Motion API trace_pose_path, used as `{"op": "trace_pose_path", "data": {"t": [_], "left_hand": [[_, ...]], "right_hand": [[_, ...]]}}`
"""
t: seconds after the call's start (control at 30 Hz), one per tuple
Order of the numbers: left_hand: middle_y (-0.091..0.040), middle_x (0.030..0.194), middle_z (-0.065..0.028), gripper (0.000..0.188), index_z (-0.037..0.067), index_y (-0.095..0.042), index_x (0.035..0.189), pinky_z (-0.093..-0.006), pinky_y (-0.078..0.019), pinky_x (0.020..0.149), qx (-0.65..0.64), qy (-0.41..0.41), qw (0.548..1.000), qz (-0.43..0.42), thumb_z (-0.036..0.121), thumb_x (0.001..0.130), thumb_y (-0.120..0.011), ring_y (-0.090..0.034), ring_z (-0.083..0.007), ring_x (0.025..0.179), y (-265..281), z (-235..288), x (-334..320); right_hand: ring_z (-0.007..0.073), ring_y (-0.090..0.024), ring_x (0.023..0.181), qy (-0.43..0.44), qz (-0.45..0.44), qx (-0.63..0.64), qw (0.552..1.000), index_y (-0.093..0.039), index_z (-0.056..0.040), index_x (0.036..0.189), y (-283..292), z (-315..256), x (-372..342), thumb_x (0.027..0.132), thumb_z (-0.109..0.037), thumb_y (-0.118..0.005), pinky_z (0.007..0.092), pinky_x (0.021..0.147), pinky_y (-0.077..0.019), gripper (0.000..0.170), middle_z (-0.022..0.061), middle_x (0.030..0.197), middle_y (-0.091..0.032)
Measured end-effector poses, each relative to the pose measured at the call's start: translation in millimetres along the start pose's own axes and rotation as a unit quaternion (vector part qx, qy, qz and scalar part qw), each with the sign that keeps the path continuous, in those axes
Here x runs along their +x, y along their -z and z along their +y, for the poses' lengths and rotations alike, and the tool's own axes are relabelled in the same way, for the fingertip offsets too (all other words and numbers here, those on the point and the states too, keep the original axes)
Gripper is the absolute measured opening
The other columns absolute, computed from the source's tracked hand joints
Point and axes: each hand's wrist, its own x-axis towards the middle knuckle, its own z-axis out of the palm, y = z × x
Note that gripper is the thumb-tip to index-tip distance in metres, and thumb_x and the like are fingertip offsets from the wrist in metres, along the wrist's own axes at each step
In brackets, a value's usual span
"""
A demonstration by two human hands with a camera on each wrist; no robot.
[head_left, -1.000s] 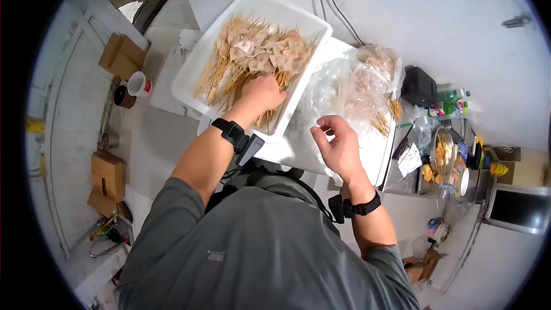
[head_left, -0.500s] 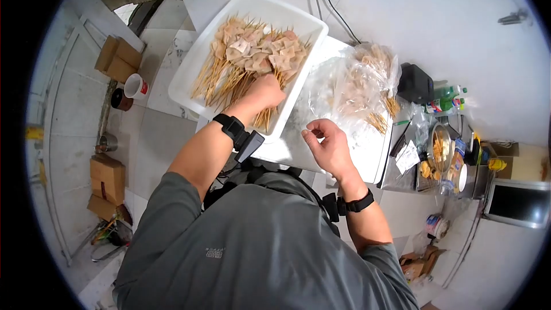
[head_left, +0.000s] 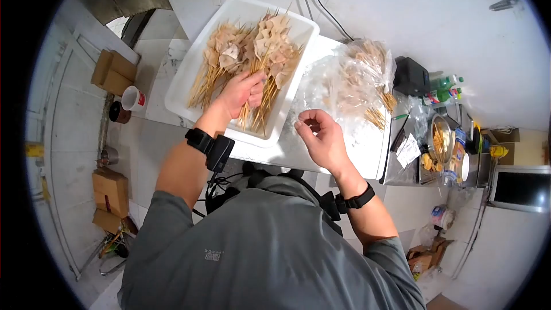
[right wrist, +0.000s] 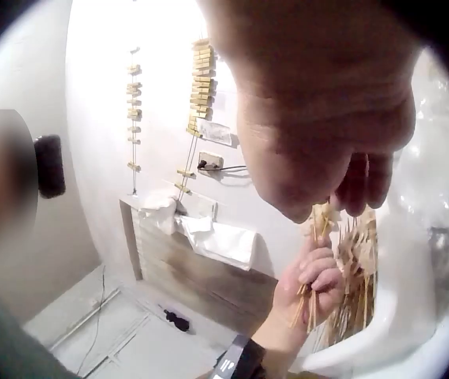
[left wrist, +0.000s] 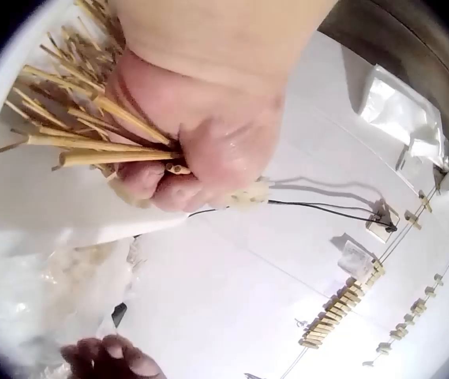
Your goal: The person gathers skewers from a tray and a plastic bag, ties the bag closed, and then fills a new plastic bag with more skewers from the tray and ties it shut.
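My left hand [head_left: 243, 93] has its fingers curled round several wooden skewers with pale folded pieces on them, above the white tub [head_left: 175, 93]. The left wrist view shows the skewer ends [left wrist: 90, 150] sticking out of the fist of my left hand [left wrist: 201, 126]. More loaded skewers [head_left: 215, 69] lie in the tub. My right hand [head_left: 323, 140], its fingers loosely bent and holding nothing, hovers over the white table [head_left: 293, 152] to the right of the tub. Beyond it lies a clear plastic bag [head_left: 353, 83] with more skewers inside.
Farther right on a counter are a black container [head_left: 411, 76], green bottles [head_left: 445, 83], a paper slip [head_left: 408, 150] and a bowl [head_left: 441, 138] of yellow food. Cardboard boxes [head_left: 113, 72] and a white bucket [head_left: 132, 98] stand on the floor at left. Cables hang behind the tub.
My left hand has risen and moved left, lifting skewers from the others in the tub. My right hand has shifted slightly left and stays empty.
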Motion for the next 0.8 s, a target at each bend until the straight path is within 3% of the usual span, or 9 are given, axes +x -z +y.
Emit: {"op": "trace_pose_path", "data": {"t": [0.17, 0.23, 0.3, 0.4, 0.43, 0.5, 0.63, 0.73, 0.8], "left_hand": [[-0.037, 0.061, 0.0057, 0.015, 0.011, -0.053, 0.095, -0.0230, -0.0313, 0.048, -0.069, -0.031, 0.997, -0.034, 0.025, 0.101, -0.051, -0.036, -0.0070, 0.049, -8, -7, -4], [-0.039, 0.063, 0.0055, 0.015, 0.012, -0.054, 0.095, -0.0233, -0.0329, 0.049, -0.051, -0.029, 0.998, -0.010, 0.025, 0.101, -0.051, -0.039, -0.0072, 0.051, -17, -6, -9], [-0.042, 0.065, 0.0052, 0.015, 0.012, -0.054, 0.096, -0.0227, -0.0344, 0.051, -0.034, -0.092, 0.995, -0.006, 0.025, 0.101, -0.051, -0.041, -0.0072, 0.054, -21, -12, -6], [-0.045, 0.068, 0.0042, 0.014, 0.011, -0.053, 0.100, -0.0219, -0.0368, 0.054, -0.035, -0.159, 0.987, -0.016, 0.025, 0.102, -0.051, -0.043, -0.0077, 0.057, -37, -15, -4], [-0.045, 0.068, 0.0038, 0.014, 0.011, -0.052, 0.102, -0.0218, -0.0377, 0.055, -0.026, -0.197, 0.980, -0.003, 0.025, 0.102, -0.051, -0.043, -0.0079, 0.057, -44, -14, -4], [-0.046, 0.070, 0.0019, 0.012, 0.007, -0.051, 0.103, -0.0229, -0.0408, 0.061, -0.022, -0.206, 0.978, 0.003, 0.018, 0.103, -0.047, -0.045, -0.0089, 0.061, -57, -8, -7], [-0.047, 0.072, 0.0006, 0.012, 0.003, -0.047, 0.108, -0.0230, -0.0420, 0.062, 0.045, -0.256, 0.965, 0.030, 0.014, 0.103, -0.044, -0.047, -0.0088, 0.064, -66, -4, -12], [-0.050, 0.072, 0.0008, 0.016, 0.002, -0.048, 0.106, -0.0217, -0.0415, 0.061, 0.176, -0.311, 0.933, 0.043, 0.017, 0.103, -0.045, -0.047, -0.0074, 0.063, -66, -8, -15], [-0.050, 0.071, 0.0009, 0.016, 0.002, -0.048, 0.106, -0.0215, -0.0413, 0.061, 0.171, -0.313, 0.934, 0.038, 0.018, 0.103, -0.045, -0.047, -0.0074, 0.063, -70, -12, -18]], "right_hand": [[0.0143, -0.061, 0.083, -0.029, -0.023, 0.094, 0.995, -0.058, 0.0020, 0.110, -38, -8, 16, 0.089, -0.018, -0.069, 0.0277, 0.073, -0.0505, 0.032, 0.0077, 0.092, -0.064], [0.0129, -0.059, 0.090, -0.046, 0.017, 0.204, 0.978, -0.054, 0.0026, 0.115, -61, 1, 28, 0.090, -0.017, -0.067, 0.0268, 0.078, -0.0493, 0.034, 0.0062, 0.096, -0.062], [0.0110, -0.054, 0.095, -0.082, 0.002, 0.242, 0.967, -0.051, 0.0020, 0.120, -73, -10, 34, 0.097, -0.024, -0.059, 0.0266, 0.086, -0.0445, 0.035, 0.0047, 0.105, -0.059], [0.0143, -0.055, 0.089, -0.172, 0.064, 0.476, 0.860, -0.055, -0.0035, 0.114, -93, -6, 42, 0.102, -0.031, -0.048, 0.0263, 0.078, -0.0443, 0.031, 0.0023, 0.102, -0.060], [0.0143, -0.055, 0.089, -0.169, 0.062, 0.477, 0.860, -0.055, -0.0035, 0.114, -98, -6, 43, 0.102, -0.031, -0.048, 0.0263, 0.078, -0.0443, 0.031, 0.0023, 0.102, -0.060], [0.0149, -0.054, 0.088, -0.206, 0.104, 0.579, 0.782, -0.057, -0.0058, 0.108, -104, -16, 45, 0.102, -0.037, -0.044, 0.0289, 0.079, -0.0434, 0.034, 0.0026, 0.099, -0.060], [0.0177, -0.056, 0.090, -0.237, 0.108, 0.615, 0.744, -0.058, -0.0070, 0.102, -92, -18, 55, 0.101, -0.046, -0.040, 0.0339, 0.086, -0.0437, 0.043, 0.0041, 0.093, -0.059], [0.0188, -0.056, 0.088, -0.213, 0.093, 0.639, 0.733, -0.058, -0.0060, 0.099, -78, -33, 60, 0.101, -0.048, -0.038, 0.0348, 0.085, -0.0435, 0.046, 0.0041, 0.087, -0.059], [0.0194, -0.055, 0.085, -0.172, 0.069, 0.663, 0.725, -0.057, -0.0046, 0.095, -74, -35, 66, 0.101, -0.046, -0.039, 0.0350, 0.084, -0.0435, 0.045, 0.0040, 0.082, -0.058]]}}
